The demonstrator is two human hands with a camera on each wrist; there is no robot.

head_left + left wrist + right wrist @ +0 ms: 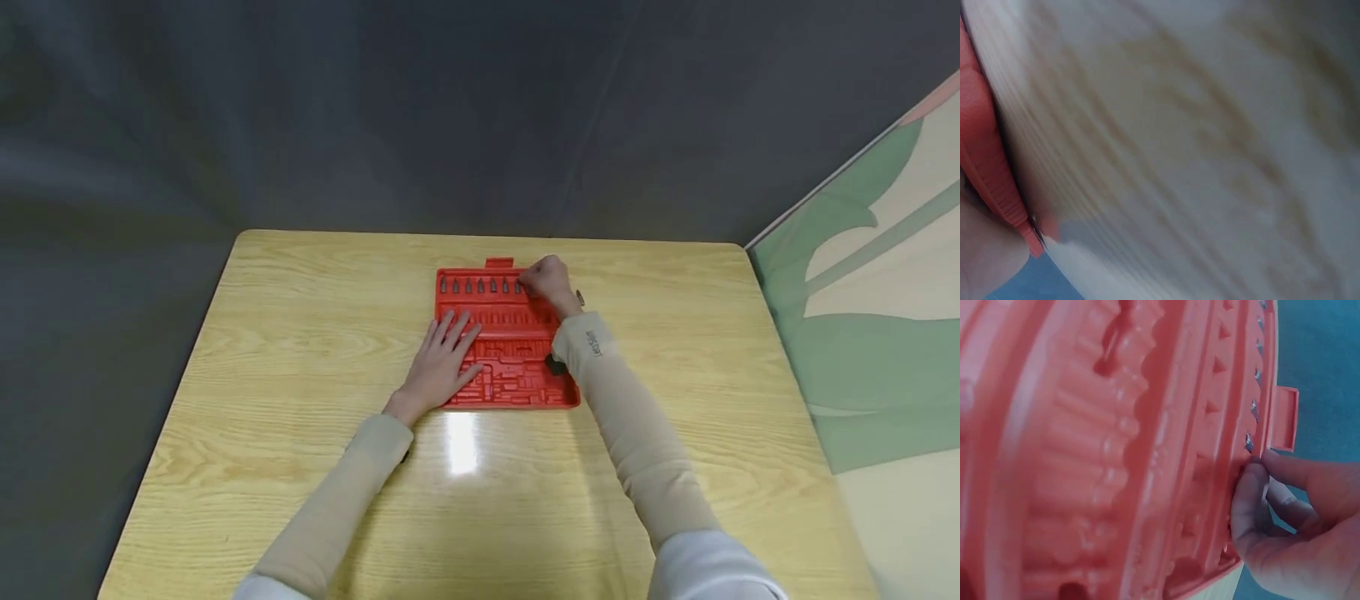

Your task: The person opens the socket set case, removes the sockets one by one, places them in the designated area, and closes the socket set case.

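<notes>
Red tool tray (502,350) lies flat on the worktop (300,333), nearer the far edge than the near one and roughly midway between the left and right edges. Along the tray's far edge runs a row of small dark bits (480,286) standing in their sockets, with a small red latch tab (499,262) jutting out beyond them; most of the moulded slots nearer the person look unfilled.

The left hand (442,362) rests on the tray's near-left part, fingers straight and spread, pressing it down and gripping nothing. The right hand (547,282) is at the right end of the bit row; in the right wrist view its fingers (1249,500) are curled together at the tray's edge, just beside the last bit (1249,442) and the tab, pinching at something there. I cannot tell whether a bit is actually between the fingertips, since they hide the spot.

To do this well, it seems wise to keep the flat hand's weight on the tray so it does not slide or tip, hold the small piece upright and in line with its socket, and move it straight along the socket's axis rather than at a slant, clear of the neighbouring bit.
</notes>
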